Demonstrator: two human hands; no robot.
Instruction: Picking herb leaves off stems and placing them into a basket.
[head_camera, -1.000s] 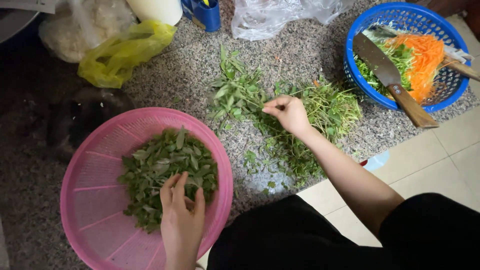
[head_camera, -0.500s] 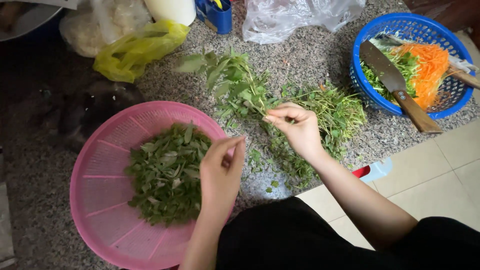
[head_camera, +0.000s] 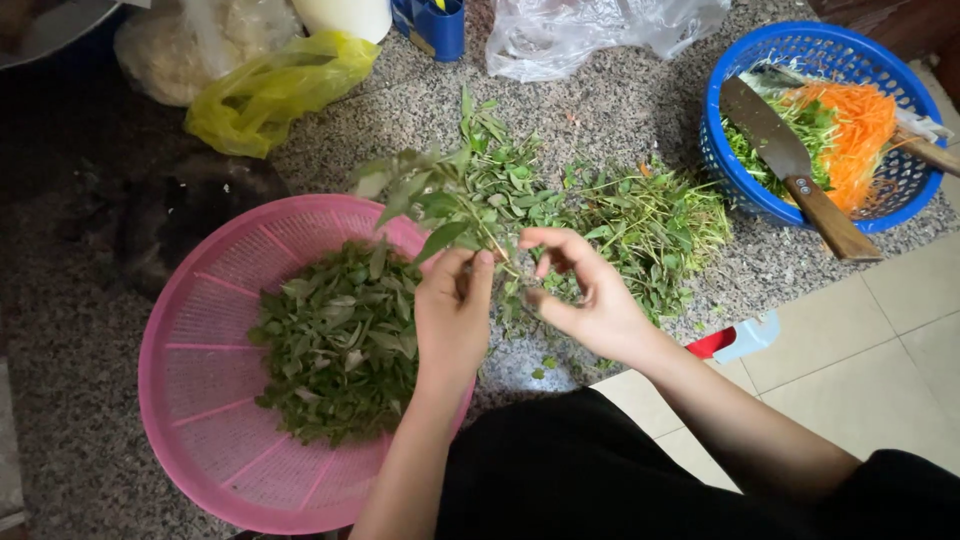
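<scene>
Head view, left to right: pink colander on the speckled counter, with a good heap of picked leaves inside. Left hand over its right rim, fingertips pinching a leafy sprig at the stem. Right hand just beside it, thumb and fingers curled on the same stem lower down. Past it, a pile of herbs on the counter, looks unpicked, so roughly midway. Far right, blue basket with knife, shredded carrot.
</scene>
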